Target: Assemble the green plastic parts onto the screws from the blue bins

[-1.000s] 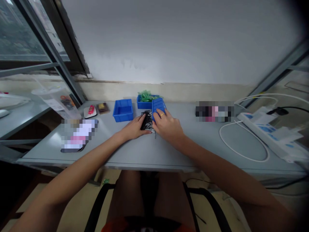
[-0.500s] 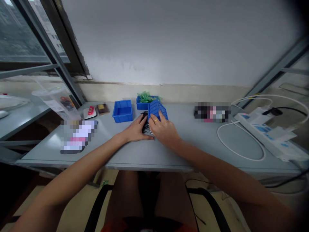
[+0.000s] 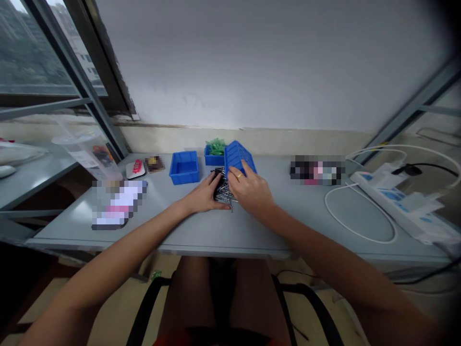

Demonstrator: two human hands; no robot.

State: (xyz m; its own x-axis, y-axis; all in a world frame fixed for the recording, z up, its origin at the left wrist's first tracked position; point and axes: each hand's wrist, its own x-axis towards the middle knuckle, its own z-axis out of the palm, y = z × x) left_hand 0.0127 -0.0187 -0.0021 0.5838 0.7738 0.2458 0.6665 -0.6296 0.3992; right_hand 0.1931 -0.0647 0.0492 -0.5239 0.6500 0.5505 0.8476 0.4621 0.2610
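Note:
My right hand (image 3: pixel 252 191) grips a blue plastic bin (image 3: pixel 238 156), tipped on its side with its ribbed underside toward me. Beside and below the bin lies a heap of thin metal pieces (image 3: pixel 225 192), silver and black, that look like screws or nails. Resting on the desk at the heap's left edge is my left hand (image 3: pixel 203 194), thumb and fingers spread around the pieces. A second blue bin (image 3: pixel 184 168) stands upright to the left, with nothing visible inside. Behind the heap, a third blue bin (image 3: pixel 212 159) holds green plastic packets (image 3: pixel 216 146).
A phone-like slab (image 3: pixel 120 204), partly blurred, lies at the desk's left, near a clear plastic cup (image 3: pixel 90 156) and a small white dish (image 3: pixel 135 169) with a red item. Rightward are a blurred dark object (image 3: pixel 317 170), a white cable (image 3: pixel 360 229) and a power strip (image 3: pixel 403 204).
My right hand has moved the tipped bin slightly right and up, away from my left hand. More of the metal heap now shows between my hands. My left hand has barely moved.

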